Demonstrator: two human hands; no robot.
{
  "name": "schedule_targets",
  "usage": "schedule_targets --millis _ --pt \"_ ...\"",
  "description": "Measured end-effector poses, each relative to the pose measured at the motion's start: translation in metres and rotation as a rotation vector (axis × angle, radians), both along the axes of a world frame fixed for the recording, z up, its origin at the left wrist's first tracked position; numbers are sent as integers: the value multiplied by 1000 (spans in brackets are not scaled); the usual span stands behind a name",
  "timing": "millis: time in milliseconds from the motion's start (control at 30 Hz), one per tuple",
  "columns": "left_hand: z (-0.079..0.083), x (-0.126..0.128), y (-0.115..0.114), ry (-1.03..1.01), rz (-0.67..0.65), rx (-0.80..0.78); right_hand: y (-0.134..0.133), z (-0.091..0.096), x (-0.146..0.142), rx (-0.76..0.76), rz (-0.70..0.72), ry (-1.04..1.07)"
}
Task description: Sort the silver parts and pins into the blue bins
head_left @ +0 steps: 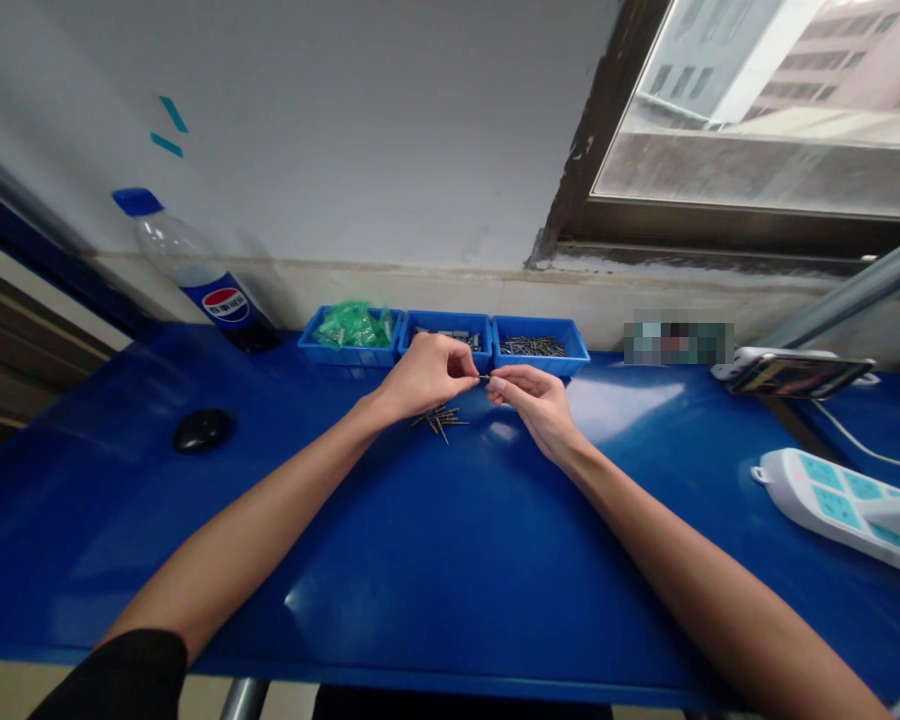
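Work prob. midway: L hand point(429, 374) & R hand point(534, 402) fingers pinch tiny dark pc point(484, 378), slim brassy pcs point(440, 419) heaped, blue plastic bin point(541, 365) stocked.

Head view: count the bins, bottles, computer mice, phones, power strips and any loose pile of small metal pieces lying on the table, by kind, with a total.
Blue bins: 3
Bottle: 1
Black computer mouse: 1
Phone: 1
White power strip: 1
Loose pile of small metal pieces: 1 (too tangled to count singly)
Total: 8
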State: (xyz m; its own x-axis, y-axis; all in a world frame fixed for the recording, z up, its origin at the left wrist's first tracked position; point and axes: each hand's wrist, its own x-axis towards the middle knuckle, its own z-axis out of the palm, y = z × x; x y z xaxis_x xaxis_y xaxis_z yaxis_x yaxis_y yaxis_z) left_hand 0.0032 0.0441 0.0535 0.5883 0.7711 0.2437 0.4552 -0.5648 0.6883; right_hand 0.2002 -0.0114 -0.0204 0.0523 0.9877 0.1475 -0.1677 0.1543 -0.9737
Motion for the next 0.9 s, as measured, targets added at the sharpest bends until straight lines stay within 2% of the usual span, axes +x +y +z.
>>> schedule_targets --millis 133,200,333,400,567,900 --pt "1 -2 2 44 -32 -13 0 -2 -1 -3 -5 15" --pt "3 -6 4 147 -44 9 0 -2 -1 33 -81 7" --pt "4 -16 8 460 -36 71 1 -2 0 121 -326 -11" --pt "4 -19 9 558 -43 70 1 -2 2 122 -362 -27" --pt "1 -16 8 633 -88 25 0 -5 2 103 -307 -44" --pt "-5 -12 8 561 -97 -20 -2 -6 -1 114 -216 -38"
